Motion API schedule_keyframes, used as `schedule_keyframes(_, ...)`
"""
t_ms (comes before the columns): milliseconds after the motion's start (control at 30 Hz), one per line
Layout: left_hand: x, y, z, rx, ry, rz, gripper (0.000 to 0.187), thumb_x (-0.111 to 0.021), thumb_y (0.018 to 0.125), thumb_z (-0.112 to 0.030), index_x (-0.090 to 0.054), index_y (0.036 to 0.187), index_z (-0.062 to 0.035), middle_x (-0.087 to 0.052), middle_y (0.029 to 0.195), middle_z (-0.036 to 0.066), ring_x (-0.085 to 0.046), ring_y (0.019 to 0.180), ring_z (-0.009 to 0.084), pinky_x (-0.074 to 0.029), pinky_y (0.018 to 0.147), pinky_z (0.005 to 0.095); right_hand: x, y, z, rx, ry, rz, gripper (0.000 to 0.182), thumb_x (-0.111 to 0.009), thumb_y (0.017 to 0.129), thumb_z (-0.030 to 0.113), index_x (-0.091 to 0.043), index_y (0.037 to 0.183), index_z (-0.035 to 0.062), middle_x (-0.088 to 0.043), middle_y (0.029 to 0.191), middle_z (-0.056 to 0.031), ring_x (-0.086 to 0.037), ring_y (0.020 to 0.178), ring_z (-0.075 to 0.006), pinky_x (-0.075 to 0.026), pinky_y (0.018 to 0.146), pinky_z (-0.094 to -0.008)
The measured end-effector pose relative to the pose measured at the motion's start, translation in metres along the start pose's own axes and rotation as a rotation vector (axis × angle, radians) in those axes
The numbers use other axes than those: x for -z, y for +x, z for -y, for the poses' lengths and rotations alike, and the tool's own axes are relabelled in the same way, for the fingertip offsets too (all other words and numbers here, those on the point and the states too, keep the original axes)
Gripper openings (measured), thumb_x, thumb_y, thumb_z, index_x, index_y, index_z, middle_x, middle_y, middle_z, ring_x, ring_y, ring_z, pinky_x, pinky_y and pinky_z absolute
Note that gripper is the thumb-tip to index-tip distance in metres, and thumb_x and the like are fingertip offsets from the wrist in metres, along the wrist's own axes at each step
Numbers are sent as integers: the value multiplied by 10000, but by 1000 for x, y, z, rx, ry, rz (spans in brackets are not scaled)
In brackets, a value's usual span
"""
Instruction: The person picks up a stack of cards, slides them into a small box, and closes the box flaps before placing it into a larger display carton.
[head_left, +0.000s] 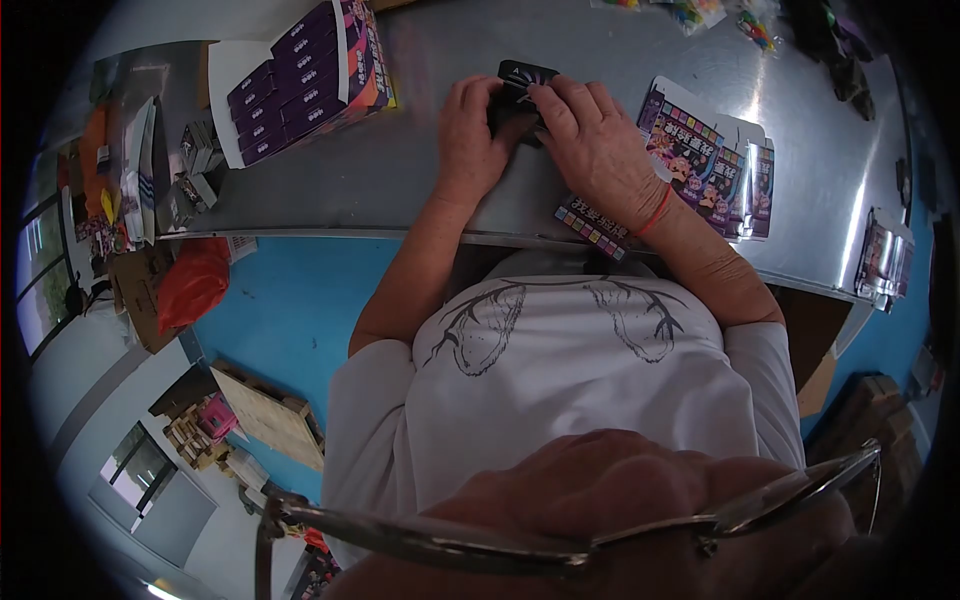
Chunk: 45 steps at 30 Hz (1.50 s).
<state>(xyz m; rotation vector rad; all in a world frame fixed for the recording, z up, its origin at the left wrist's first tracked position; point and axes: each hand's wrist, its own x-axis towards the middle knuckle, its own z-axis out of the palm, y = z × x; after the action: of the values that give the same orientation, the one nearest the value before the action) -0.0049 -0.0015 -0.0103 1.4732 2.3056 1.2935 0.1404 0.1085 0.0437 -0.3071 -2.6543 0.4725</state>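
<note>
Over the metal table, both my hands close around a small dark stack of cards [527,73]; the top one bears pale streaks and a small mark at its corner. My left hand [474,142] grips its left side with bent fingers. On the right side, my right hand [592,140], with a red band at the wrist, lays its fingers over the near part. My palms and fingers hide much of the stack. Under my right wrist lies a dark printed box [592,228] with coloured squares. Several similar flat boxes [700,165] lie overlapping just to the right.
A white-edged display carton [352,60] filled with small purple boxes [290,85] stands at the left. Small grey stacks [200,150] sit at the table's left end. Colourful bagged pieces [757,30] lie along the far edge. A shiny wrapped pack [886,255] is at the right corner.
</note>
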Motion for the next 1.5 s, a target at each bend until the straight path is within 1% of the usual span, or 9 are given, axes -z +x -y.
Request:
schedule_keyframes(400, 1, 0, -1, -11, 25, -7, 462, -794, 732, -219, -554, 1086, -46, -566, 1091, 133, -573, 974, 340, -479, 818, 425, 0, -1, -1, 59, -92, -7, 448, -586, 783, 105, -491, 1216, 41, -535, 1165, -156, -564, 972, -294, -508, 766, -395)
schedule_keyframes(700, 6, -2, -7, -39, 60, 83, 413, -738, 797, -213, -537, 1097, -11, -542, 1127, 175, -546, 1012, 366, -460, 855, 420, -21, 23, -39, -68, 157, -8, 286, -671, 752, 114, -557, 999, 25, -631, 877, -177, -625, 843, -365, -512, 725, -431)
schedule_keyframes(900, 29, 19, -6, 120, -112, 276, 250, -651, 888, -201, -583, 1015, 2, -577, 1054, 135, -595, 913, 264, -482, 788, 354, 6, -5, -95, -393, 504, 6, 240, -663, 830, 173, -563, 916, -28, -614, 757, -219, -625, 717, -369, -486, 653, -432)
schedule_keyframes(967, 34, 40, -19, 195, -108, 356, 213, -635, 900, -190, -600, 984, 2, -595, 1021, 120, -611, 873, 233, -488, 760, 335, 14, -20, -115, -476, 548, 10, 262, -642, 888, 199, -569, 1014, -19, -616, 754, -125, -590, 658, -225, -468, 629, -359)
schedule_keyframes(1100, 2, 100, -44, -15, -76, 346, 171, -635, 886, -155, -624, 984, -15, -620, 946, 104, -629, 810, 224, -501, 715, 322, 32, -34, -134, -439, 622, 41, 282, -628, 917, 230, -567, 1052, -9, -582, 722, -44, -531, 625, -108, -462, 582, -291)
schedule_keyframes(1233, -79, 154, -34, -619, 174, 77, 331, -684, 847, -210, -582, 1105, -31, -629, 1007, 117, -642, 779, 250, -517, 717, 348, 62, -39, -133, -661, 912, 138, 247, -627, 928, 244, -563, 1013, 21, -545, 703, 3, -511, 610, -55, -439, 528, -228)
schedule_keyframes(1267, -82, 152, -52, -604, 168, 98, 331, -684, 847, -210, -582, 1105, -31, -629, 1007, 117, -642, 779, 250, -517, 717, 348, 64, -44, -131, -722, 980, 127, 246, -632, 929, 262, -561, 980, 31, -526, 677, 5, -509, 610, -49, -433, 508, -233)
schedule_keyframes(1333, -80, 152, -95, -533, 707, 278, 309, -638, 908, -243, -562, 1146, -62, -598, 1121, 135, -601, 1058, 264, -513, 840, 366, 55, -53, -151, -678, 975, 80, 229, -644, 911, 237, -564, 984, 35, -549, 692, -14, -540, 632, -85, -454, 525, -254)
schedule_keyframes(1500, -98, 138, -41, -341, 283, 423, 297, -626, 918, -240, -559, 1146, -62, -593, 1127, 130, -600, 1059, 261, -515, 847, 370, 32, -91, -170, -619, 940, 34, 217, -658, 889, 211, -567, 987, 40, -575, 709, -35, -574, 659, -127, -478, 546, -278)
